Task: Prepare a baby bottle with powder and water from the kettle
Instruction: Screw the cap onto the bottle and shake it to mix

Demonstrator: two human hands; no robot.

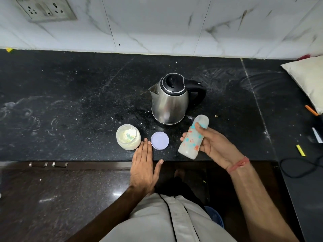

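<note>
My right hand (212, 143) grips a capped baby bottle (193, 137) with orange and teal prints, tilted above the counter's front edge, right of centre. My left hand (144, 165) lies flat and open on the black counter (70, 102), its fingertips between an open jar of pale powder (128, 139) and a lilac lid (159, 140). A small scoop lies inside the jar. A steel kettle (170, 100) with a black lid and handle stands just behind the lid, its spout pointing left.
A marble-tiled wall with a socket plate (45, 9) runs behind the counter. At the right edge lie a cushion-like bag (307, 79), an orange pen, a yellow scrap and a black cable (300, 165). Cabinet handles (48, 164) sit below the counter front.
</note>
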